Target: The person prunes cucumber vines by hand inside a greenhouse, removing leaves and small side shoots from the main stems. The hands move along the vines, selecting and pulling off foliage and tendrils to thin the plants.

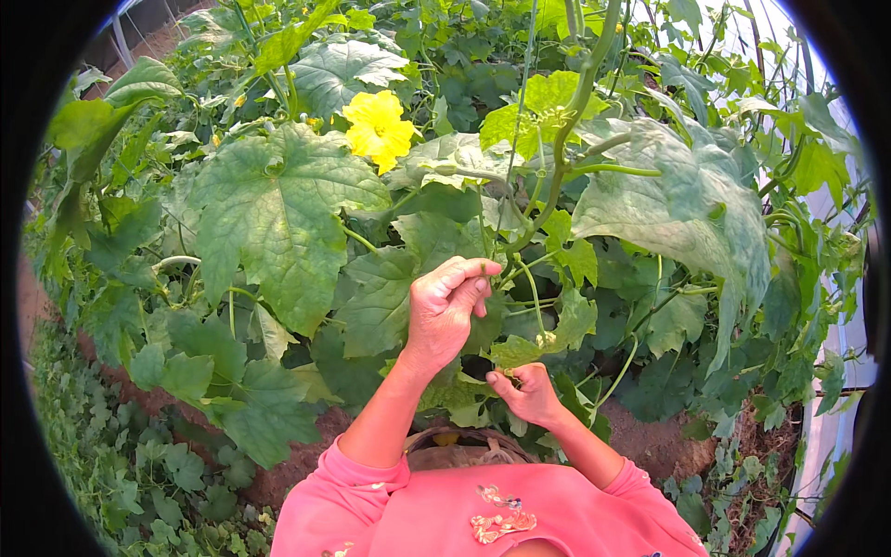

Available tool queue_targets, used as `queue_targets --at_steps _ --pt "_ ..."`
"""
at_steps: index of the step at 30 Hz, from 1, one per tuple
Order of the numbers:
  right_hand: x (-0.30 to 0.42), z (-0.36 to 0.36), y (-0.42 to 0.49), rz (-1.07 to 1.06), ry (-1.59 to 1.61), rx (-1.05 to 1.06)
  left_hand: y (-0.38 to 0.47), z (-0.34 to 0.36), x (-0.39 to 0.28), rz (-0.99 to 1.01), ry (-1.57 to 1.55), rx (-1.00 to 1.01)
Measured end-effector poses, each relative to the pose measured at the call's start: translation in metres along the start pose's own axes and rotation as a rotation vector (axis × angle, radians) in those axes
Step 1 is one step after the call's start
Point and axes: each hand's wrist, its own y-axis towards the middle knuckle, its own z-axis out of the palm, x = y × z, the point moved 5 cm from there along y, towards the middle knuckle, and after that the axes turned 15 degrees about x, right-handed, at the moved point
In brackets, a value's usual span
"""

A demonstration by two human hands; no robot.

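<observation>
A thick gourd vine stem (561, 150) climbs in front of me beside a thin green support string (516, 125). My left hand (447, 303) is raised just below the bend of the stem, its thumb and forefinger pinched on a small green plant piece; its exact kind is too small to tell. Lower and to the right, my right hand (530, 393) pinches a green shoot under a drooping leaf (515, 351), which partly hides the grip. Between the hands and the stem hangs a curved pale-green stalk (533, 296) with a small bud cluster (546, 339) at its end.
Large gourd leaves (278, 202) crowd the left, beside a yellow flower (379, 130). A broad greyish leaf (686, 195) hangs at right. A woven basket (473, 454) stands close to my body. White plastic sheeting (828, 425) runs along the right; bare soil (654, 442) shows below.
</observation>
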Motion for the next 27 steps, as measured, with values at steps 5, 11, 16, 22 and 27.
queue_targets --at_steps 5,11,16,22,27 --pt "0.06 -0.026 0.027 -0.263 0.715 -0.407 -0.001 -0.005 -0.033 0.22 0.434 0.049" --pt "0.072 -0.052 0.068 -0.102 1.125 -0.279 -0.006 0.029 -0.061 0.401 0.999 0.25" --pt "0.078 -0.06 0.058 0.022 0.875 -0.312 -0.001 0.006 -0.034 0.156 0.258 0.02" --pt "0.073 -0.07 0.05 -0.052 0.337 -0.215 0.017 0.021 -0.018 0.106 0.307 0.011" --pt "0.124 -0.045 0.017 -0.226 0.325 0.184 0.033 -0.006 -0.003 -0.131 0.396 -0.287"
